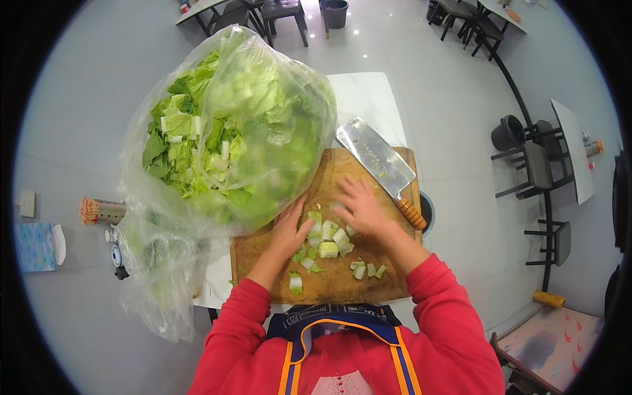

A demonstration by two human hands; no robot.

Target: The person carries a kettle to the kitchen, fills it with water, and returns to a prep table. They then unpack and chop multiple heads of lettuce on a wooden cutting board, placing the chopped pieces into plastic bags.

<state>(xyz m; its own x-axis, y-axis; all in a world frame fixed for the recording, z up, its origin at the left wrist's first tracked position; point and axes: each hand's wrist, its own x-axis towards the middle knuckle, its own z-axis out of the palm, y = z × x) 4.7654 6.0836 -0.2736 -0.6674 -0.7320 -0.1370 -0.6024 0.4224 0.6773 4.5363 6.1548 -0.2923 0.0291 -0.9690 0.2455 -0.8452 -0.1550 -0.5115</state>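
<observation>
Chopped pieces of Chinese cabbage [329, 249] lie in a loose pile on a worn wooden cutting board [276, 291]. At the left of the pile, my left hand [289, 228] rests low on the board, fingers partly under the edge of a clear plastic bag [158, 207]. That bag bulges with cut leafy greens [217, 133]. My right hand [359, 207], slightly blurred, is at the pile's upper right with fingers spread and nothing visible in it. A cleaver [377, 158] with a turned wooden handle [411, 213] lies across the board's upper right corner.
The board sits on a white table [368, 94]. Left of the bag are a perforated metal holder of sticks [106, 211] and a tissue box [37, 247]. A bucket [426, 215] stands beyond the board's right edge. Stools [537, 165] and another table [572, 148] are farther right.
</observation>
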